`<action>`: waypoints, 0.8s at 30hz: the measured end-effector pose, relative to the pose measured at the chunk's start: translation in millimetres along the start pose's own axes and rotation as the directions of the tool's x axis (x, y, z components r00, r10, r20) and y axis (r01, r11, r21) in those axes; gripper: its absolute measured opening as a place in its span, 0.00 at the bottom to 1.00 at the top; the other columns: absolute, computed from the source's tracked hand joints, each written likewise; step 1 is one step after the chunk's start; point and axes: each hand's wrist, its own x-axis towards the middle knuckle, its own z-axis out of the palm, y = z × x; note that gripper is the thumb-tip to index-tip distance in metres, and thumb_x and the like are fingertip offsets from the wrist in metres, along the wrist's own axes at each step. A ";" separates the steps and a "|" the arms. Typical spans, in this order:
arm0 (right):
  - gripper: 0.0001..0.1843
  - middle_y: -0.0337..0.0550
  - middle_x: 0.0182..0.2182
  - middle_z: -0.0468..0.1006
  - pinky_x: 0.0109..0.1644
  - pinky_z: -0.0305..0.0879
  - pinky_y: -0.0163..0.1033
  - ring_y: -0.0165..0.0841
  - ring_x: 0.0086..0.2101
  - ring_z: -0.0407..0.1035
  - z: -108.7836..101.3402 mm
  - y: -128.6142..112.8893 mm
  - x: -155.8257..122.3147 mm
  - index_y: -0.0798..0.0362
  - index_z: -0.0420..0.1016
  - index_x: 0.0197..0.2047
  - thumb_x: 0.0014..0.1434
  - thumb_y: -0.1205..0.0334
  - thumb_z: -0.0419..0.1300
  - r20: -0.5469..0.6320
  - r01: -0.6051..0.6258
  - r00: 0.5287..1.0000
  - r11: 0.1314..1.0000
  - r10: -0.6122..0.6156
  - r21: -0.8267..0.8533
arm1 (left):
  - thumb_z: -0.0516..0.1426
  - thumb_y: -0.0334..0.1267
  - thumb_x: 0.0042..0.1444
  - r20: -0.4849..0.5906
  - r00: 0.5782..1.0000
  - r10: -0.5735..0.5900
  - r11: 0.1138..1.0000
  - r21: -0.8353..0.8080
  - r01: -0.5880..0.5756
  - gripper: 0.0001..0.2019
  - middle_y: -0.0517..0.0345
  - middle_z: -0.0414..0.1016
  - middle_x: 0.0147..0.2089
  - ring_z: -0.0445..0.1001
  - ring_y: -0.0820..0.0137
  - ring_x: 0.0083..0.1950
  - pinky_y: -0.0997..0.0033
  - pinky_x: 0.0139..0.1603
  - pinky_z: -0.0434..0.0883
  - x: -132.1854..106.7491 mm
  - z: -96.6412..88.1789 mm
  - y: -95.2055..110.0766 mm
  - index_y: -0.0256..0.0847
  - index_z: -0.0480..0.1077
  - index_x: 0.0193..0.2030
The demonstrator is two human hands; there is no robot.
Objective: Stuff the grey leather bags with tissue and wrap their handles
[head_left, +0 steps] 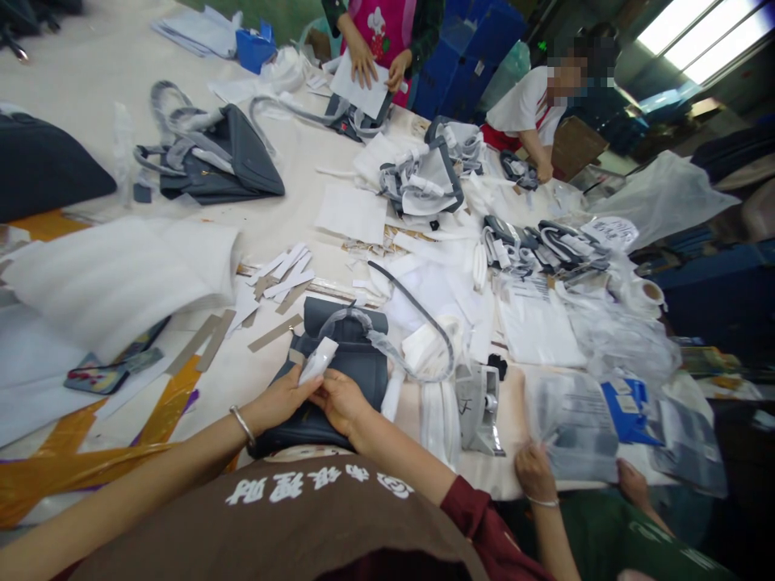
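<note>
A dark blue-grey handbag lies on the table right in front of me. Its handle is wrapped in clear plastic and arches over the top. Over the bag's left part, my left hand and my right hand meet, fingers closed together on a small white wrapped strip. The strip points up and away from my fingertips. What the fingertips press beneath it is hidden. A dark thin strap curves out to the right of the bag, its lower part in clear plastic.
Paper and card strips lie beyond the bag. White foam sheets cover the left. A metal tape dispenser stands on the right. Nearby, a co-worker's hand holds a plastic-bagged item. Other people handle bags across the table, around another handbag.
</note>
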 end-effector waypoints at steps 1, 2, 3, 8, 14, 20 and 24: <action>0.06 0.40 0.26 0.75 0.31 0.68 0.38 0.34 0.31 0.71 -1.0 0.8 1.4 0.48 0.71 0.31 0.48 0.64 0.63 -0.005 -0.015 1.000 0.999 0.015 0.030 | 0.51 0.62 0.53 -0.020 1.000 0.013 1.000 -0.009 -0.013 0.34 0.43 0.71 0.53 0.67 0.55 0.57 0.61 0.58 0.62 -1.2 0.5 1.5 0.33 0.61 0.55; 0.06 0.39 0.26 0.74 0.31 0.68 0.37 0.33 0.30 0.71 -1.9 1.6 3.2 0.50 0.70 0.31 0.48 0.65 0.63 -0.016 -0.029 0.999 0.998 0.030 0.053 | 0.51 0.61 0.53 -0.035 0.999 0.035 0.999 -0.014 -0.035 0.33 0.44 0.71 0.52 0.68 0.56 0.56 0.63 0.57 0.63 -2.4 0.8 3.0 0.34 0.61 0.55; 0.07 0.39 0.25 0.74 0.32 0.68 0.36 0.32 0.29 0.71 -2.9 2.3 5.1 0.51 0.68 0.30 0.47 0.66 0.64 -0.029 -0.040 0.999 0.997 0.042 0.068 | 0.51 0.61 0.53 -0.043 0.998 0.048 0.998 -0.026 -0.049 0.32 0.46 0.72 0.50 0.69 0.57 0.54 0.64 0.54 0.65 -3.3 1.1 4.5 0.35 0.61 0.54; 0.13 0.36 0.20 0.72 0.30 0.67 0.34 0.30 0.24 0.70 -6.5 1.2 8.8 0.53 0.63 0.28 0.46 0.67 0.66 -0.058 -0.061 0.996 0.995 0.066 0.081 | 0.52 0.62 0.51 -0.026 0.999 -0.026 0.998 -0.051 0.025 0.29 0.58 0.70 0.29 0.70 0.64 0.33 0.68 0.36 0.67 -5.3 1.6 9.7 0.35 0.63 0.44; 0.20 0.38 0.22 0.73 0.31 0.68 0.34 0.30 0.24 0.71 -10.7 -6.2 -1.9 0.52 0.56 0.26 0.47 0.61 0.68 -0.004 -0.099 0.995 0.979 0.102 0.177 | 0.54 0.60 0.50 -0.027 1.000 -0.016 0.996 -0.086 0.013 0.25 0.59 0.67 0.25 0.66 0.68 0.29 0.70 0.32 0.63 -10.2 1.2 16.2 0.35 0.64 0.37; 0.17 0.36 0.18 0.71 0.27 0.64 0.31 0.29 0.23 0.69 -14.7 -5.7 -2.7 0.53 0.58 0.26 0.42 0.66 0.67 -0.053 -0.143 0.988 0.990 0.143 0.006 | 0.55 0.59 0.48 -0.044 0.999 -0.018 0.999 -0.037 0.017 0.24 0.59 0.68 0.25 0.67 0.67 0.29 0.70 0.30 0.64 -10.6 0.9 16.1 0.37 0.65 0.35; 0.08 0.38 0.20 0.72 0.24 0.58 0.30 0.26 0.21 0.64 -16.8 -8.3 1.0 0.56 0.67 0.29 0.46 0.63 0.62 0.077 -0.122 0.988 0.985 0.132 -0.126 | 0.56 0.58 0.49 -0.030 0.999 0.021 0.998 -0.054 -0.022 0.24 0.59 0.69 0.27 0.67 0.67 0.29 0.70 0.31 0.64 -9.8 1.1 17.1 0.37 0.65 0.39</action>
